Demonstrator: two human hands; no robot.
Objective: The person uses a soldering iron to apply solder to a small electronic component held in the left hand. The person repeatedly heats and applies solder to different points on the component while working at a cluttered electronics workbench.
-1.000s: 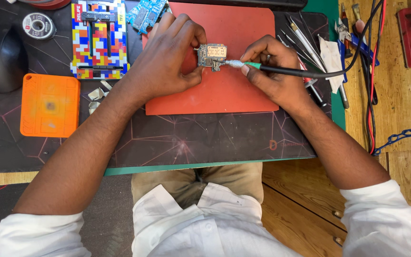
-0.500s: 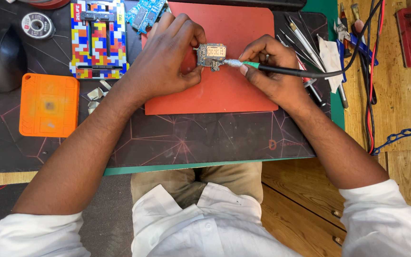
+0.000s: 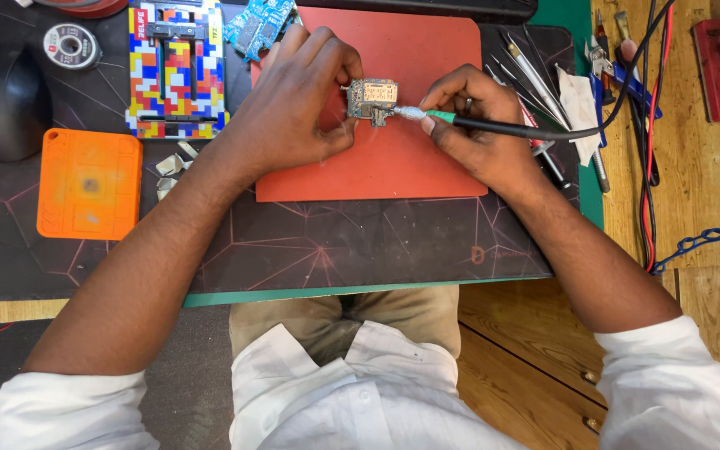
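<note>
A small circuit board (image 3: pixel 372 100) is the thing being worked on. It is nearly square, grey and tan, with many tiny shiny parts on its face. It is held up off the red mat (image 3: pixel 377 167), near the mat's top edge and about halfway across it. Its flat face looks up at the camera.

The left hand (image 3: pixel 293 108) holds the board from the left side, with its thumb and fingers pinched tight on the board's left edge.

The right hand (image 3: pixel 477 125) is wrapped around a soldering iron (image 3: pixel 460 122), like holding a pen. The iron has a silver tip, a green ring and a black handle with a black cord. It lies almost flat, left to right, and its tip points left and touches the board's right edge.

The red mat lies on a dark desk mat (image 3: pixel 335 242). Near the desk mat's left edge sits an orange tray (image 3: pixel 89 196). At the top left is a colourful block holder (image 3: pixel 177 71). Thin metal tools (image 3: pixel 535 75) lie near the right edge.
</note>
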